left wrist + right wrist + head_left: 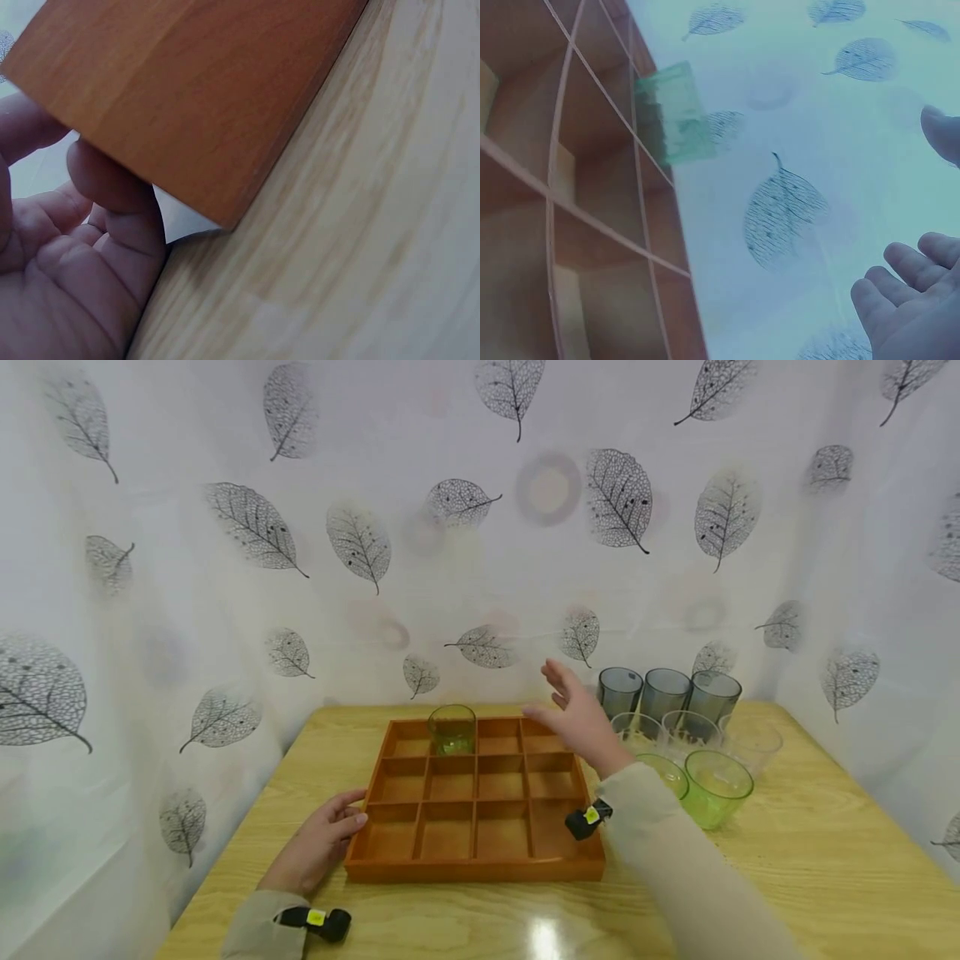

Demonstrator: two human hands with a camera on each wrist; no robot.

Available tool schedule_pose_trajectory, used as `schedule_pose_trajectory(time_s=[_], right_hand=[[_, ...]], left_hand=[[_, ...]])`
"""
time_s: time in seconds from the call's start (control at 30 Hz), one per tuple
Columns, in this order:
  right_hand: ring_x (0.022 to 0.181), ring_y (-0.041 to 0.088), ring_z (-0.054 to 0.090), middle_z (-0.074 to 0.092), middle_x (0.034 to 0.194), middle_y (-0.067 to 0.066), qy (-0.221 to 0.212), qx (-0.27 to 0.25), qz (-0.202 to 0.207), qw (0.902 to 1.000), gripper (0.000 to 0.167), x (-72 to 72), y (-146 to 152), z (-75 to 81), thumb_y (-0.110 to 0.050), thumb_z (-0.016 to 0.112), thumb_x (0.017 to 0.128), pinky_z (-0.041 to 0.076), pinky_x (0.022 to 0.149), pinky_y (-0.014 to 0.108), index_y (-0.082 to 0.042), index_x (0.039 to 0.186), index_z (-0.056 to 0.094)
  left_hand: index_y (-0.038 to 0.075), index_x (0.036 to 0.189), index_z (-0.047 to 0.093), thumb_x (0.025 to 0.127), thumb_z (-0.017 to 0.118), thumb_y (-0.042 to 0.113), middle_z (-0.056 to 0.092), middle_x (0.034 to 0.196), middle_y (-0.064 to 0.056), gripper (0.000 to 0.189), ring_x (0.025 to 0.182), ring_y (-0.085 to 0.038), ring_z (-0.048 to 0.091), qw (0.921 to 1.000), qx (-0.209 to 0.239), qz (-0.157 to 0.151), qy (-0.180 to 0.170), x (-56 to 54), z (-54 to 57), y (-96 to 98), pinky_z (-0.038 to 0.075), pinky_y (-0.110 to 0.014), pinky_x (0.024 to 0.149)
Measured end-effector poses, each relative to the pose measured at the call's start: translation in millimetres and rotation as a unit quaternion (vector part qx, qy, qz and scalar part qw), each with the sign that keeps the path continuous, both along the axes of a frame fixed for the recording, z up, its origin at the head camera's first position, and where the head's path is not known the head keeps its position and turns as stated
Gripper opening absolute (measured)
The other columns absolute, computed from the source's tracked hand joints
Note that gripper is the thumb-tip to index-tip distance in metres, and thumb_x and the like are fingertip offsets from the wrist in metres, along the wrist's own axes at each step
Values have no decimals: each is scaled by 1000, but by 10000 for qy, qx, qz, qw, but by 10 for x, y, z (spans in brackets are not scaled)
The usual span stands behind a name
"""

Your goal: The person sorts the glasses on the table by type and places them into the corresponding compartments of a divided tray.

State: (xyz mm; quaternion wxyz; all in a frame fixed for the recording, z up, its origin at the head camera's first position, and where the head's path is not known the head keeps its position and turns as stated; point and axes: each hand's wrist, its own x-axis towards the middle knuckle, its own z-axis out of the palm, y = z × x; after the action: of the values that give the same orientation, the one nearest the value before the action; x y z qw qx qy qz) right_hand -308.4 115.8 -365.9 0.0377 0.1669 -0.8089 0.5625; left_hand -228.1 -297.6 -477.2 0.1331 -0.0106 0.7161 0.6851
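Observation:
An orange-brown wooden tray [474, 870] divided into several square compartments lies on the table. My left hand [318, 843] rests against its left wall, the thumb at the rim; the left wrist view shows relaxed fingers beside the tray's corner. A green glass [452, 732] stands upright in the back row, second compartment from the left; it also shows in the right wrist view as a green glass [676, 112] rising past the rim. Above the tray's back right corner, my right hand [577, 718] is raised with fingers spread and nothing in it.
Right of the tray, glasses stand in rows: three dark grey glasses [666, 693] at the back, clear glasses [757, 739] in the middle, two green glasses [716, 789] in front. The right sleeve [675, 835] partly covers one. A leaf-patterned curtain [465, 568] hangs behind the table.

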Motion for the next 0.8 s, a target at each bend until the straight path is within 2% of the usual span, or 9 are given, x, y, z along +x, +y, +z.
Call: schedule_pose_trajectory(time_s=[0.4, 0.53, 0.8], right_hand=[[149, 29, 25, 23, 164, -8, -48, 166, -324, 9993, 100, 248, 478, 114, -55, 75, 87, 26, 116, 54, -34, 163, 13], [149, 32, 25, 23, 164, -7, 63, 300, -471, 9984, 99, 353, 623, 117, -55, 74, 88, 26, 115, 56, -33, 163, 12], [150, 36, 22, 23, 165, 1, 261, 389, -748, 9961, 96, 617, 957, 74, -42, 73, 93, 25, 114, 58, -27, 164, 10]], left_hand=[[-2, 156, 26, 105, 55, 13, 49, 119, -13, 60, 101, -19, 52, 10000, -49, 50, 30, 10, 35, -1, 49, -28, 85], [-3, 155, 27, 105, 54, 12, 50, 116, -12, 59, 100, -18, 52, 9999, -55, 87, 42, 15, 30, 5, 49, -28, 85], [-3, 155, 28, 105, 54, 12, 50, 117, -13, 58, 100, -19, 53, 9999, -49, 89, 29, 19, 15, 8, 50, -28, 84]])
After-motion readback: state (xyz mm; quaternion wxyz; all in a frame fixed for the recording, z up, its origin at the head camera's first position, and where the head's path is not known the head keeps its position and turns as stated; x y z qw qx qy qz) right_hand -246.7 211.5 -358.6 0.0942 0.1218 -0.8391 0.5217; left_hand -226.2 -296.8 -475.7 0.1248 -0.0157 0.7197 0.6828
